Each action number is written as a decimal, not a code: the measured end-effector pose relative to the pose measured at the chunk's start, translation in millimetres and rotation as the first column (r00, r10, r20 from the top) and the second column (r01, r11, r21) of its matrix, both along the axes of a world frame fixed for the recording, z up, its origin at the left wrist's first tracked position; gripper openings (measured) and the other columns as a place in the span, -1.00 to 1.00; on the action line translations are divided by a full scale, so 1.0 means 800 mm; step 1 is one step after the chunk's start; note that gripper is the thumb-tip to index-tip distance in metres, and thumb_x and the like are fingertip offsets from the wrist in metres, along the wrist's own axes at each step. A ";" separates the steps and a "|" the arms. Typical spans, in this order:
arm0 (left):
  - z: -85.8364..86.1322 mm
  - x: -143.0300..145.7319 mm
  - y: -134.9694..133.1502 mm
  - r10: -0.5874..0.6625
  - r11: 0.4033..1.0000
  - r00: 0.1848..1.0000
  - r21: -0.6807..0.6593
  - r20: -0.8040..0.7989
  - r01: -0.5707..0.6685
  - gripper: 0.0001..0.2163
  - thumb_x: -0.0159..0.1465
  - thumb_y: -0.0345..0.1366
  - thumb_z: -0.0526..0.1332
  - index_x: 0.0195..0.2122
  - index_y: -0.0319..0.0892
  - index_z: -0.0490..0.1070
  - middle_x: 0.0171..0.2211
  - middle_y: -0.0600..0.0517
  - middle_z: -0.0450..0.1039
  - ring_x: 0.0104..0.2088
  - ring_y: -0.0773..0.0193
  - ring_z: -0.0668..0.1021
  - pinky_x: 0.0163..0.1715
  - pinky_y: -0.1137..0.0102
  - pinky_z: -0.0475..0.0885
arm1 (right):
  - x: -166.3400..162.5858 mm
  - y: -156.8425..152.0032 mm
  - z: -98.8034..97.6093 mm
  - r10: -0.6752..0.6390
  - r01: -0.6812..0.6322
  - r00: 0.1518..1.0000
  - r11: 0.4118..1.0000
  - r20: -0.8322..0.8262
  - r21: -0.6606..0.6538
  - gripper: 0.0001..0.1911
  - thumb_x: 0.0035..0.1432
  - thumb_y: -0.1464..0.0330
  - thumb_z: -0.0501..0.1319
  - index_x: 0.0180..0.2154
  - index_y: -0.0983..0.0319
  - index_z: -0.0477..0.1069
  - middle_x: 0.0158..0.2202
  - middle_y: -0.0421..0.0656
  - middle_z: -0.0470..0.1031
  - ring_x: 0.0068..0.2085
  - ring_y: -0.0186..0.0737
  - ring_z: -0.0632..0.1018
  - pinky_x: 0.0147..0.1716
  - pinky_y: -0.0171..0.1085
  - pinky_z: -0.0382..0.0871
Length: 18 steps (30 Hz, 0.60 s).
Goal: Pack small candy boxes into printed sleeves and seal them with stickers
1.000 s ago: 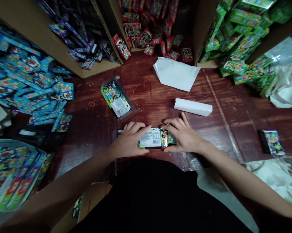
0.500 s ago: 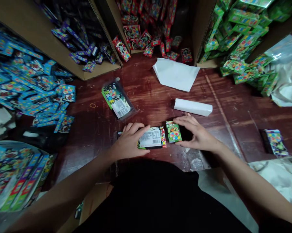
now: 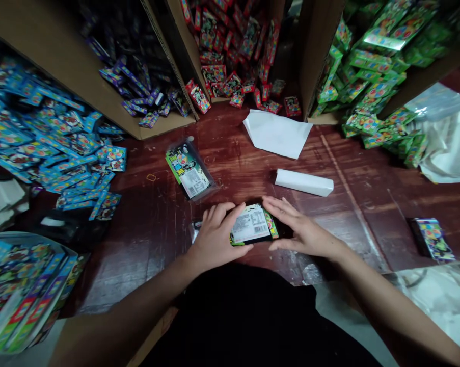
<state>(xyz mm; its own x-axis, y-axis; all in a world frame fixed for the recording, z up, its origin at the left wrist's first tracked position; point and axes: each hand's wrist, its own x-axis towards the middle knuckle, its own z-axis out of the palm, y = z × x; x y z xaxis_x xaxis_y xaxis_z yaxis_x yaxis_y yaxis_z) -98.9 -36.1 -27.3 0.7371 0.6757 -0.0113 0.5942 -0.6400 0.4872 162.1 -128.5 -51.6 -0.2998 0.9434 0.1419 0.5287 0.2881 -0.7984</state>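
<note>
In the head view, a black printed packet point(image 3: 251, 224) with a white barcode label lies in front of my body. My left hand point(image 3: 216, 235) grips its left end, thumb along the top edge and fingers round it. At the packet's right end a small green box point(image 3: 271, 226) shows only as a narrow strip; the rest is hidden at the packet's mouth. My right hand point(image 3: 304, 229) holds that box between thumb and fingers, close against the packet. A similar packet point(image 3: 189, 171) in clear plastic lies beyond my left hand.
Cardboard cartons at the back hold purple boxes point(image 3: 149, 97), red boxes point(image 3: 214, 74) and green boxes point(image 3: 375, 76). Blue boxes point(image 3: 61, 137) are heaped left. White paper point(image 3: 277, 133), a folded white strip point(image 3: 304, 182) and a purple box point(image 3: 436, 238) lie on the table point(image 3: 230, 178).
My right hand has moved the green box left against the packet's end, where most of it is now hidden. The red strip there no longer shows. The view has shifted slightly.
</note>
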 end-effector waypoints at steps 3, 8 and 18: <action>0.000 0.025 -0.010 0.240 0.970 0.966 -0.071 0.100 -0.234 -0.04 0.01 -0.01 0.49 0.38 0.01 0.03 0.19 -0.15 0.23 0.18 -0.15 0.39 0.18 -0.04 0.29 | -0.018 0.008 -0.005 -0.268 0.269 0.953 0.963 -0.143 -0.011 -0.08 0.17 0.12 0.37 0.42 -0.01 -0.03 0.45 -0.04 0.03 0.41 0.13 0.18 0.33 0.11 0.16; -0.012 0.049 -0.008 0.397 0.889 0.858 -0.367 0.325 -0.273 -0.30 0.24 -0.05 0.35 0.35 0.00 0.10 0.15 -0.12 0.26 0.13 0.01 0.46 0.11 0.11 0.42 | -0.041 0.028 -0.017 -0.509 0.450 0.749 0.860 -0.423 -0.240 -0.58 0.32 0.21 0.24 0.17 0.04 0.30 -0.03 -0.14 0.51 -0.13 -0.19 0.56 -0.08 -0.17 0.50; -0.036 0.008 0.029 0.459 0.708 0.783 -0.706 0.421 -0.035 -0.53 0.33 -0.24 0.28 0.23 -0.01 0.18 -0.03 -0.01 0.38 -0.15 0.28 0.55 -0.18 0.38 0.49 | -0.051 0.043 -0.017 -0.470 0.344 0.780 0.873 -0.413 -0.345 -0.66 0.30 0.23 0.26 0.09 0.05 0.40 0.00 -0.17 0.52 -0.02 -0.19 0.53 0.02 -0.16 0.45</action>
<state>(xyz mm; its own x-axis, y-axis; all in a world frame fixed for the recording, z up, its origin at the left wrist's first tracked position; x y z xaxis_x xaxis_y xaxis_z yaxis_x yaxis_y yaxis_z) -92.4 -13.2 -56.3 0.5599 0.8103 -0.1729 0.1847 0.0814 0.9794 121.1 -94.2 -65.4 0.1652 0.9829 -0.0817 0.0943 -0.0982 -0.9907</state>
